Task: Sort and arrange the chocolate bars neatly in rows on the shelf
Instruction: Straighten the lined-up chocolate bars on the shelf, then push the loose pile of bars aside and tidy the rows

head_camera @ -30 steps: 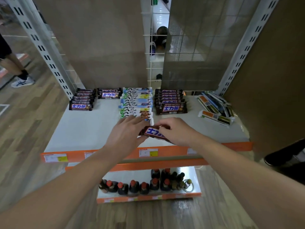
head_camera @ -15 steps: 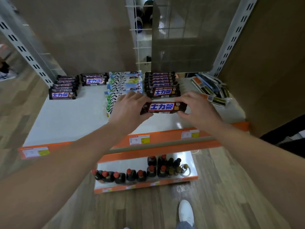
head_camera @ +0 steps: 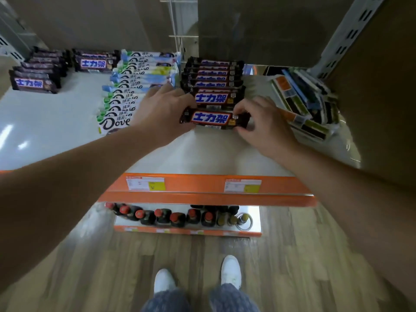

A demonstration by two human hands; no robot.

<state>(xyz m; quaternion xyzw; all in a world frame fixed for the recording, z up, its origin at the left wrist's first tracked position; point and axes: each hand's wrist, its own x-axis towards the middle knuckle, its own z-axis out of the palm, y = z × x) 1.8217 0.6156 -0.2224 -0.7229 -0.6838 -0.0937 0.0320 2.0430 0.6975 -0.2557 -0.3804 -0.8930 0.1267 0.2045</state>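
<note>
Two hands, left hand (head_camera: 164, 113) and right hand (head_camera: 263, 122), pinch a brown chocolate bar (head_camera: 215, 119) by its ends above the white shelf (head_camera: 56, 122).

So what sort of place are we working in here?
Most likely a shop aisle, or a mock-up of one: an orange shelf edge carrying price tags, chocolate bars laid in rows by brand, and capped bottles lined up on the shelf below.

Both arms stretched forward, knuckles up: left hand (head_camera: 164, 115) pinches one end of the chocolate bar (head_camera: 215, 119), right hand (head_camera: 263, 124) pinches the other end.
</note>
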